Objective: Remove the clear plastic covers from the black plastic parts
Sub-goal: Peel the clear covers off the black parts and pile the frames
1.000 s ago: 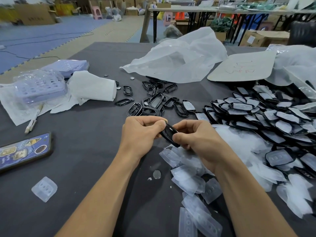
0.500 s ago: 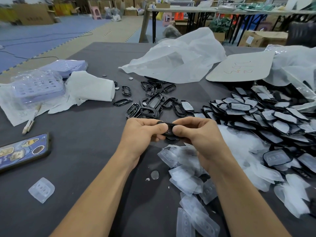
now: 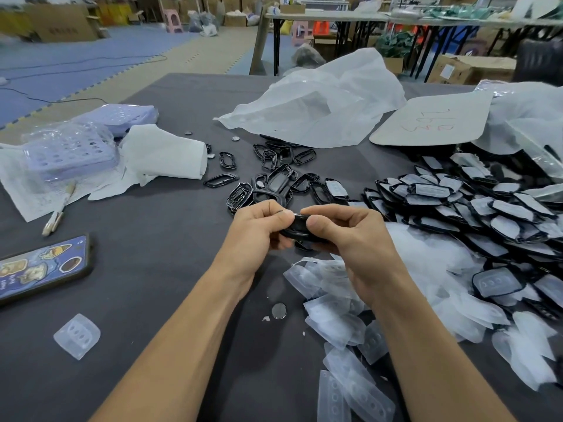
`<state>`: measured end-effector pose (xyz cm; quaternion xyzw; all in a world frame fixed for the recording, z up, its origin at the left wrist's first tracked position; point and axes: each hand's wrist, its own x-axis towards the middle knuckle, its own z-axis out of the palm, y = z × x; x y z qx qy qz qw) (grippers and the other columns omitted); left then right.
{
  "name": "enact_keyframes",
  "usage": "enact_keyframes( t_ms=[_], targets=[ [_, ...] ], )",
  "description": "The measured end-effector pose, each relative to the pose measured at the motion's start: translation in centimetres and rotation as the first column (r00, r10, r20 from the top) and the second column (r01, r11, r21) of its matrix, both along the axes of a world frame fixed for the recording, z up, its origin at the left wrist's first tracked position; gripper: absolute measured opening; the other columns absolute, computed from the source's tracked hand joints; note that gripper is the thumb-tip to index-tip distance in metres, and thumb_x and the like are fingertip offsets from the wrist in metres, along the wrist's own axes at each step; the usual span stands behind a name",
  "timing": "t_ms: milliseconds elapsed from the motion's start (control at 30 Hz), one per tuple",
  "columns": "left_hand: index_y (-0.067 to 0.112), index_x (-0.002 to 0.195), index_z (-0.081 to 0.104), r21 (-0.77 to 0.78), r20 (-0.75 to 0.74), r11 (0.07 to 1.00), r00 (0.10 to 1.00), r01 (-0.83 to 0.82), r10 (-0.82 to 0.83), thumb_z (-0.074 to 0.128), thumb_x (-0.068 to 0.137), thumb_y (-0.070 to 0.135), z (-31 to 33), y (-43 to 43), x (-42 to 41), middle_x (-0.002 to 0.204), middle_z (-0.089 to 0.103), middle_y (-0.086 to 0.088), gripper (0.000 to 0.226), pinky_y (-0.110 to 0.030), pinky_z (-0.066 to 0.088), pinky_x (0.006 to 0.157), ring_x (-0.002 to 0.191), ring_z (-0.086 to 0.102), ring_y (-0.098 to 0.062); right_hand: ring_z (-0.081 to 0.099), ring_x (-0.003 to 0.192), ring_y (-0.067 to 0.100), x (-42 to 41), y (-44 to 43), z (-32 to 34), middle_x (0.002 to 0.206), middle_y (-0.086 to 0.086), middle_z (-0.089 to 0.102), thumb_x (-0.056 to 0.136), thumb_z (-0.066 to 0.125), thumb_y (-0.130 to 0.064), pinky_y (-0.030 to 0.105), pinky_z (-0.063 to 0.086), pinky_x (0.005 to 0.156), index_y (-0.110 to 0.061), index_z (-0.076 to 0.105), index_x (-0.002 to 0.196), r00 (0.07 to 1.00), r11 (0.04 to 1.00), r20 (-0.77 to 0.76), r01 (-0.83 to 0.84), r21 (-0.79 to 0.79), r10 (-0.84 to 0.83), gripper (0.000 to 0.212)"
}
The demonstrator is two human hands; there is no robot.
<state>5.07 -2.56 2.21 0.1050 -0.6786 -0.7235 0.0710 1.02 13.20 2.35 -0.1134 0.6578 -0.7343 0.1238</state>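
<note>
Gloss, frost and felt

Black plastic parts (image 3: pixel 275 181) shine glossy; peeled clear covers (image 3: pixel 335 324) look frosted, thin; the table (image 3: pixel 146 239) wears matt grey cloth.

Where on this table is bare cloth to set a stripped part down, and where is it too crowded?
Bare: between tissue, phone and left hand; also near edge around the lone cover. Far strip between purple tray and bag is mostly bare. Crowded: frames beyond the held part, cover heap and covered parts by the right hand.

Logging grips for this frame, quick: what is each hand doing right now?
Left hand: closed, pinching the left end of the black plastic part.
Right hand: closed, gripping the right end of the same part.
</note>
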Motion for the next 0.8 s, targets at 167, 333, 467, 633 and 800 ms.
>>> enact_keyframes(
  t_ms=[167,333,467,633,800],
  targets=[
    [0.014,0.071,0.068,-0.079,-0.034,0.997,0.999,0.002,-0.005,0.072,0.092,0.005,-0.3,0.0,0.0,0.069,0.069,-0.003,0.024,-0.021,0.053,0.065,0.064,0.063,-0.011,0.074,0.060,0.029,-0.1,-0.5,-0.3,0.074,0.015,0.076,0.092,0.072,0.000,0.033,0.062,0.057,-0.016,0.081,0.070,0.993,0.996,0.070,0.092,0.020,-0.093,0.028],
    [0.016,0.067,0.073,-0.046,-0.048,0.999,0.998,0.027,-0.029,0.078,0.082,-0.006,-0.3,-0.1,0.3,0.066,0.072,-0.004,0.027,-0.020,0.051,0.062,0.058,0.065,-0.011,0.068,0.061,0.027,0.0,-0.8,-0.3,0.070,0.012,0.073,0.092,0.071,0.000,0.042,0.065,0.063,-0.018,0.080,0.068,0.991,0.994,0.081,0.106,0.014,-0.106,0.032],
    [0.014,0.073,0.077,0.087,0.025,0.996,0.999,-0.032,0.030,0.078,0.083,0.000,-0.3,0.0,0.0,0.065,0.071,-0.005,0.017,-0.017,0.054,0.061,0.056,0.064,-0.009,0.065,0.063,0.021,-0.2,0.1,0.3,0.075,0.011,0.073,0.093,0.070,-0.009,0.031,0.056,0.059,-0.013,0.079,0.079,0.985,0.999,0.170,0.045,-0.020,-0.041,0.017],
    [0.006,0.092,0.074,0.198,0.109,0.980,0.994,0.009,-0.031,0.076,0.082,0.019,-0.4,0.0,-0.1,0.083,0.079,-0.008,0.016,-0.018,0.060,0.065,0.064,0.073,-0.007,0.064,0.070,0.019,-0.5,0.9,0.4,0.075,0.010,0.069,0.088,0.072,-0.001,0.036,0.048,0.071,-0.008,0.076,0.086,0.984,1.000,0.180,-0.019,-0.005,0.020,0.008],
    [0.015,0.073,0.080,0.268,0.071,0.959,0.991,0.090,-0.113,0.079,0.066,0.025,0.4,-0.6,0.1,0.088,0.080,-0.011,0.013,-0.018,0.059,0.064,0.072,0.076,-0.011,0.062,0.060,0.016,-0.3,0.5,0.7,0.071,0.010,0.069,0.091,0.067,-0.002,0.026,0.049,0.060,-0.008,0.075,0.079,0.972,0.989,0.233,0.009,-0.148,0.026,0.015]
  ],
)
